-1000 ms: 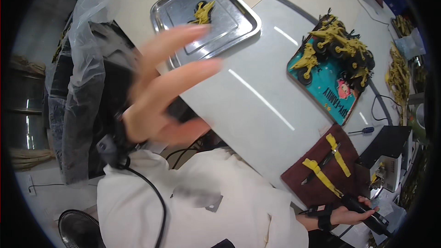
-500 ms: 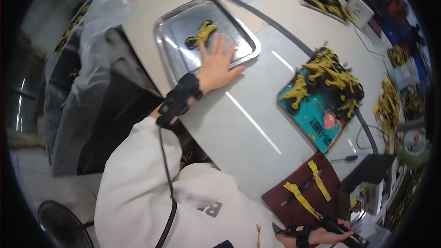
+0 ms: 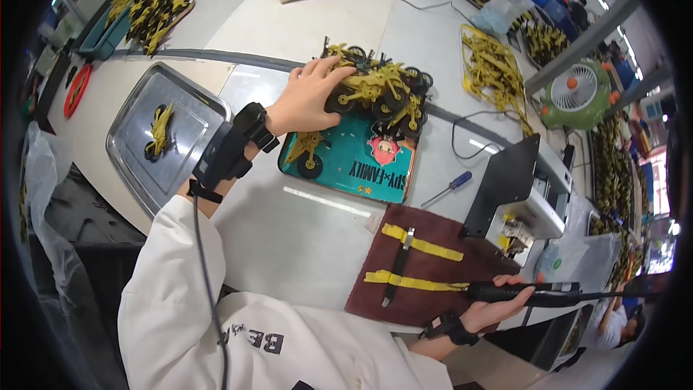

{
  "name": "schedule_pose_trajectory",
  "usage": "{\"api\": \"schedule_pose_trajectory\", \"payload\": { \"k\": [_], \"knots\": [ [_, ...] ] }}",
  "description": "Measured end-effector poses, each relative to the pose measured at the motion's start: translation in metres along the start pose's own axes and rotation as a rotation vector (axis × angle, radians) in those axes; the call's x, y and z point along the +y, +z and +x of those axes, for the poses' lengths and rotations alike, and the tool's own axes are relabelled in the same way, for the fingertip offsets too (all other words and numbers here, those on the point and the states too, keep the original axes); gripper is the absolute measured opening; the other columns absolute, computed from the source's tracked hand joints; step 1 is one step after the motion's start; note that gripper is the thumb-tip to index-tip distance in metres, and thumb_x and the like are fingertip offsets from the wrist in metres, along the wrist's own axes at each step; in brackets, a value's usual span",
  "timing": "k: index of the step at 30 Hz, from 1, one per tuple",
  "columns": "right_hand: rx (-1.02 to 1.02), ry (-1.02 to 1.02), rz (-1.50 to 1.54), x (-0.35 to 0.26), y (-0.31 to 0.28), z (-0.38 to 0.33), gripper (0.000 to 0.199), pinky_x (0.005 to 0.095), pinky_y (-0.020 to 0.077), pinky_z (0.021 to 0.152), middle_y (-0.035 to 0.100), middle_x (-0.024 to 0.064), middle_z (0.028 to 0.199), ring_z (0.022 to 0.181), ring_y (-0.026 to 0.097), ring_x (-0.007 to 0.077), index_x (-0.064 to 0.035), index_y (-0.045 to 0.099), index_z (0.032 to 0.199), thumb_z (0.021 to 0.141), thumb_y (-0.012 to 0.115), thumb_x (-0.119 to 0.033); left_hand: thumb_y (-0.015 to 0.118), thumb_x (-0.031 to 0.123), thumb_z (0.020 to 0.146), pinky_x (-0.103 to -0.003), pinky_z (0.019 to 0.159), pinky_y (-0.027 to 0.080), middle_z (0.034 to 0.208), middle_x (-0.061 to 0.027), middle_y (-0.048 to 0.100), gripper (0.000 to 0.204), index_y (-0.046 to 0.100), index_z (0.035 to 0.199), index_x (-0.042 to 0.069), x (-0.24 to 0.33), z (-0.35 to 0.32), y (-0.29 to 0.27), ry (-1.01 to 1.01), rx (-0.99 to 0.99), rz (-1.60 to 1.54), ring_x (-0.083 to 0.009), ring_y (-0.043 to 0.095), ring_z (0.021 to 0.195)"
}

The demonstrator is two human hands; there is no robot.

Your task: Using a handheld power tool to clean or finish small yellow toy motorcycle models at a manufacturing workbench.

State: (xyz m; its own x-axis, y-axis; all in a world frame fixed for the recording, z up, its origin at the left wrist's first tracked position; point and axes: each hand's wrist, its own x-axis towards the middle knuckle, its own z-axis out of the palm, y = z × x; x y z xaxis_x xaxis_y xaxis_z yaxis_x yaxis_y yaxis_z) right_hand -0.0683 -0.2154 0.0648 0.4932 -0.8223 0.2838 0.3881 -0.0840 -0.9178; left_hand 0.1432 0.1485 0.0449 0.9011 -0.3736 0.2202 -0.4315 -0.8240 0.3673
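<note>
- Shifted off the silver metal tray [image 3: 130,133], the left hand [image 3: 307,102] was spread on yellow-and-black toy motorcycles [image 3: 369,87] heaped rightward
- Its hold could not be told
- Well apart, a black cylindrical tool [image 3: 559,288] was held by the right hand [image 3: 498,310]

A white, dark-lettered top [image 3: 317,347] is worn; black wrist devices [image 3: 254,127] are strapped on, the left joined by a cable [image 3: 206,274].
</note>
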Motion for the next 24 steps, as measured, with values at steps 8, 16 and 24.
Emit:
{"api": "schedule_pose_trajectory", "payload": {
  "k": [8,16,24],
  "knots": [
    [-0.031,0.004,0.033,0.004,-0.008,0.004,0.046,0.0234,0.0384,0.054,0.046,0.0017,0.073,0.059,0.044,0.0105,-0.0051,0.035,0.129,0.093,0.045,-0.033,0.072,0.021,0.062,-0.047,0.102,0.022,0.121,-0.0131,0.048,0.063,0.048,0.119,0.012,0.021,0.012,0.008,0.221,0.218,0.108,-0.0301,0.036,0.124],
    [-0.009,0.021,0.054,0.015,-0.014,0.009,0.049,0.0284,0.0411,0.055,0.049,0.0049,0.073,0.056,0.047,0.0132,-0.0051,0.032,0.132,0.093,0.043,-0.033,0.071,0.011,0.071,-0.024,0.06,0.045,0.085,-0.0099,0.062,0.039,0.049,0.101,-0.002,0.108,-0.05,0.003,0.023,0.253,-0.593,-0.0134,0.059,0.072],
    [-0.016,-0.007,0.031,0.016,-0.016,0.012,0.053,0.0274,0.0437,0.051,0.05,0.007,0.07,0.053,0.048,0.0141,-0.0009,0.032,0.129,0.09,0.048,-0.033,0.056,0.023,0.087,-0.039,0.056,0.046,0.074,-0.0196,0.061,0.05,0.029,0.122,-0.002,0.172,-0.093,0.038,-0.079,-0.45,-0.868,-0.0347,0.061,0.066]
  ]
}}
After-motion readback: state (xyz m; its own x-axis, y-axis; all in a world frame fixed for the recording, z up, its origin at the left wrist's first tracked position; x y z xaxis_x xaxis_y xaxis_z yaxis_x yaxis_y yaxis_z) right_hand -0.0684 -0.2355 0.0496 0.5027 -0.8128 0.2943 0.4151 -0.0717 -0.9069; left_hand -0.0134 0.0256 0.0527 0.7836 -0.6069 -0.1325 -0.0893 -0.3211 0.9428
